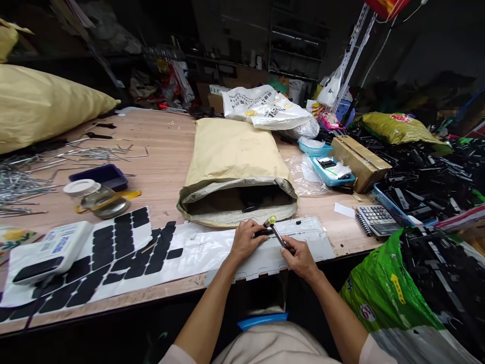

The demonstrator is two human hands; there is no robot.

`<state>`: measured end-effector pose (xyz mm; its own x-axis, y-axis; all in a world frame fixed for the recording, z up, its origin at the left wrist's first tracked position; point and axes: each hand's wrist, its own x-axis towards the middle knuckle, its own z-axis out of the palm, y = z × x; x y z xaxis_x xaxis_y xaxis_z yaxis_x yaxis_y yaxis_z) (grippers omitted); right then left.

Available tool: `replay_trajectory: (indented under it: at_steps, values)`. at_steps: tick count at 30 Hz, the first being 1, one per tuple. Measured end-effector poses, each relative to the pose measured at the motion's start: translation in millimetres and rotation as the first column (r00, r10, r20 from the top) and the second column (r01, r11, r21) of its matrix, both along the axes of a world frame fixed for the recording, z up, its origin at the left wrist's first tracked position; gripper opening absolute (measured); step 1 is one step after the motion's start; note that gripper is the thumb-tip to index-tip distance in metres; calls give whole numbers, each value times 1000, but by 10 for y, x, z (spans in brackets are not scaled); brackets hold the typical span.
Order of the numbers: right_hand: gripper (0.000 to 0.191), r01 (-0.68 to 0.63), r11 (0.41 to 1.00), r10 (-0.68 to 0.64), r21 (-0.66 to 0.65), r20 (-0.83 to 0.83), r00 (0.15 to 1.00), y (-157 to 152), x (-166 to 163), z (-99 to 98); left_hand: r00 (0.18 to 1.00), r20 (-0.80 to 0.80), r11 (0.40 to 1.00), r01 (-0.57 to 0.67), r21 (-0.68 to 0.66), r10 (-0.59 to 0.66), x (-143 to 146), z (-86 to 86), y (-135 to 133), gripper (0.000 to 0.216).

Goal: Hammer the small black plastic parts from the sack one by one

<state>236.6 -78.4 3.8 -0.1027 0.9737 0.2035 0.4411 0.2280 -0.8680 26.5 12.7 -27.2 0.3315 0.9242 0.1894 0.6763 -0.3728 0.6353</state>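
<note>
My right hand [299, 257] is wrapped round the handle of a small hammer [278, 235], whose metal shaft slants up and left to a yellowish head. The hammer head is just above and beside the fingers of my left hand [245, 237]. Those fingers are closed on a small black part [261, 233], mostly covered by the hand. Both hands are over a grey-white board [303, 237] at the table's front edge. Right behind them a cream woven sack [235, 151] lies with its mouth facing me, and black pieces show inside it.
On the left are black adhesive pads [102, 247], a white scale [53, 250], a jar [104, 199] and scattered metal rods [22, 182]. To the right are a calculator [377, 220], a cardboard box [358, 162], blue baskets [331, 177] and a green sack [379, 278] of black parts.
</note>
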Motion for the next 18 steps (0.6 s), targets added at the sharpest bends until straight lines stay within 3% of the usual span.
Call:
replay_trajectory:
  at_steps: [10, 18]
  values:
    - [37, 29, 995, -38, -98, -86, 996, -14, 97, -180, 1000, 0, 1000, -19, 8, 19, 9, -53, 3, 21]
    - [43, 127, 967, -211, -223, -410, 887, 145, 221, -300, 997, 73, 1000, 6, -5, -5, -10, 64, -21, 19]
